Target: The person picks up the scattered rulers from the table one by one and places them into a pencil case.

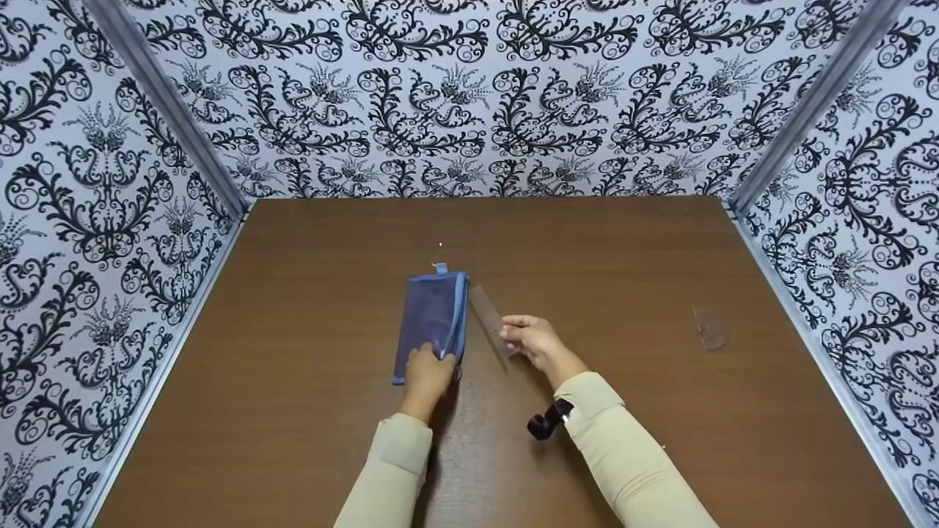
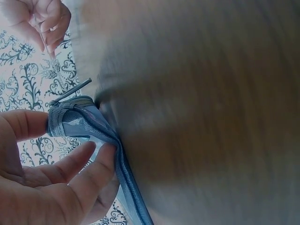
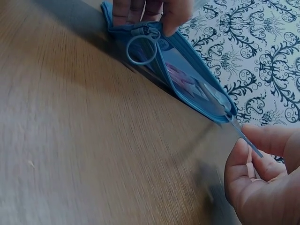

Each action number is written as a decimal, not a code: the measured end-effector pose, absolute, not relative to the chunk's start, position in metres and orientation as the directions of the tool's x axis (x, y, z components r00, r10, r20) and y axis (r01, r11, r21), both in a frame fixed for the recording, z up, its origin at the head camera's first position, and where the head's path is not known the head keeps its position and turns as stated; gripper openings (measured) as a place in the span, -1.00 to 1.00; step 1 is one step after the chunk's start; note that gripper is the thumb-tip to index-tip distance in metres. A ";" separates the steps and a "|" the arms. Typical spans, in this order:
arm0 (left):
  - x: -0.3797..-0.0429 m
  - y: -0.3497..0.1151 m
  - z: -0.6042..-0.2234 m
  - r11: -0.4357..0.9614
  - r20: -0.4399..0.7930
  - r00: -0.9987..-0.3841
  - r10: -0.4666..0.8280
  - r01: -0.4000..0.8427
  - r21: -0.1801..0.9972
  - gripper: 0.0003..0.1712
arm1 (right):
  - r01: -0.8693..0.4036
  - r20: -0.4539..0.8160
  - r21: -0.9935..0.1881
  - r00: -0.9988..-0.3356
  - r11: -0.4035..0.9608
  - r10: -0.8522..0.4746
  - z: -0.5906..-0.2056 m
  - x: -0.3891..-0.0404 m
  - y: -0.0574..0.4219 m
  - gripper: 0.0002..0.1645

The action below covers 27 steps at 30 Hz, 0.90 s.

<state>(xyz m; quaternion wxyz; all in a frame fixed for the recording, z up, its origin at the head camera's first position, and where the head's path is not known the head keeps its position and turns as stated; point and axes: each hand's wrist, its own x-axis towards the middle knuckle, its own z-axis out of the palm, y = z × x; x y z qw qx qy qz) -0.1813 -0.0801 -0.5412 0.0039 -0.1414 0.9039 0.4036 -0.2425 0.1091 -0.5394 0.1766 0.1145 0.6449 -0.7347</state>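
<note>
My left hand (image 1: 429, 374) grips the near end of a blue zip pouch (image 1: 425, 308), thumb and fingers on either side of its zipper edge. The pouch's zip is undone, its mouth gaping in the right wrist view, with pinkish things (image 3: 180, 77) inside. A round ring (image 3: 141, 49) hangs at the zipper's end by the left fingers. Thumb and fingers of my right hand (image 1: 535, 341) pinch a clear ruler (image 1: 486, 312), which slants beside the pouch's right edge. Seen from the right wrist, the ruler's far end overlaps the pouch's far corner.
A clear plastic piece with a curved edge (image 1: 709, 328) lies on the brown table (image 1: 587, 249), to the right. Patterned walls (image 1: 455, 95) enclose the table at the back and both sides. A black device (image 1: 546, 422) is strapped at the right cuff.
</note>
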 end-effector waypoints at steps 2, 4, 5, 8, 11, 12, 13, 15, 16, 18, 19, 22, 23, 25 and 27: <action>-0.182 -0.080 -0.541 0.632 -0.122 -0.959 -0.255 -0.260 0.730 -0.49 | 0.405 -0.392 -0.909 -0.912 -0.103 -0.122 -0.539 -0.242 0.107 -0.50; -0.182 -0.080 -0.541 0.633 -0.116 -0.960 -0.256 -0.257 0.731 -0.50 | 0.406 -0.392 -0.908 -0.911 -0.107 -0.130 -0.539 -0.242 0.104 -0.51; -0.182 -0.080 -0.541 0.633 -0.115 -0.960 -0.257 -0.257 0.730 -0.50 | 0.406 -0.392 -0.907 -0.910 -0.110 -0.133 -0.539 -0.243 0.103 -0.51; -0.182 -0.080 -0.541 0.635 -0.112 -0.959 -0.259 -0.256 0.729 -0.50 | 0.405 -0.389 -0.906 -0.910 -0.119 -0.141 -0.540 -0.243 0.099 -0.50; -0.182 -0.080 -0.541 0.637 -0.111 -0.960 -0.258 -0.255 0.728 -0.51 | 0.407 -0.390 -0.905 -0.910 -0.124 -0.140 -0.541 -0.243 0.096 -0.50; -0.181 -0.080 -0.541 0.637 -0.110 -0.960 -0.258 -0.255 0.728 -0.51 | 0.407 -0.390 -0.905 -0.910 -0.123 -0.141 -0.541 -0.243 0.095 -0.50; -0.181 -0.080 -0.541 0.637 -0.107 -0.960 -0.258 -0.253 0.728 -0.51 | 0.412 -0.396 -0.903 -0.908 -0.122 -0.137 -0.542 -0.243 0.093 -0.50; -0.181 -0.080 -0.540 0.637 -0.108 -0.960 -0.257 -0.253 0.728 -0.51 | 0.412 -0.397 -0.903 -0.908 -0.120 -0.131 -0.543 -0.243 0.091 -0.51; -0.181 -0.081 -0.540 0.637 -0.107 -0.960 -0.258 -0.252 0.728 -0.51 | 0.411 -0.396 -0.904 -0.909 -0.118 -0.131 -0.543 -0.243 0.090 -0.52; -0.181 -0.080 -0.540 0.631 -0.110 -0.959 -0.262 -0.256 0.733 -0.51 | 0.410 -0.395 -0.905 -0.909 -0.117 -0.130 -0.545 -0.243 0.087 -0.52; -0.181 -0.080 -0.540 0.627 -0.113 -0.958 -0.263 -0.258 0.735 -0.50 | 0.408 -0.393 -0.906 -0.910 -0.113 -0.129 -0.546 -0.243 0.086 -0.52; -0.181 -0.080 -0.540 0.621 -0.111 -0.958 -0.264 -0.257 0.741 -0.50 | 0.404 -0.389 -0.909 -0.911 -0.105 -0.139 -0.548 -0.243 0.082 -0.52; -0.181 -0.079 -0.540 0.621 -0.109 -0.959 -0.263 -0.255 0.741 -0.51 | 0.404 -0.389 -0.909 -0.910 -0.102 -0.141 -0.548 -0.243 0.080 -0.52; -0.180 -0.079 -0.540 0.628 -0.096 -0.961 -0.260 -0.244 0.739 -0.53 | 0.405 -0.390 -0.909 -0.909 -0.097 -0.145 -0.549 -0.243 0.078 -0.51; -0.179 -0.079 -0.540 0.635 -0.085 -0.963 -0.257 -0.235 0.736 -0.54 | 0.407 -0.391 -0.908 -0.908 -0.097 -0.147 -0.549 -0.242 0.075 -0.51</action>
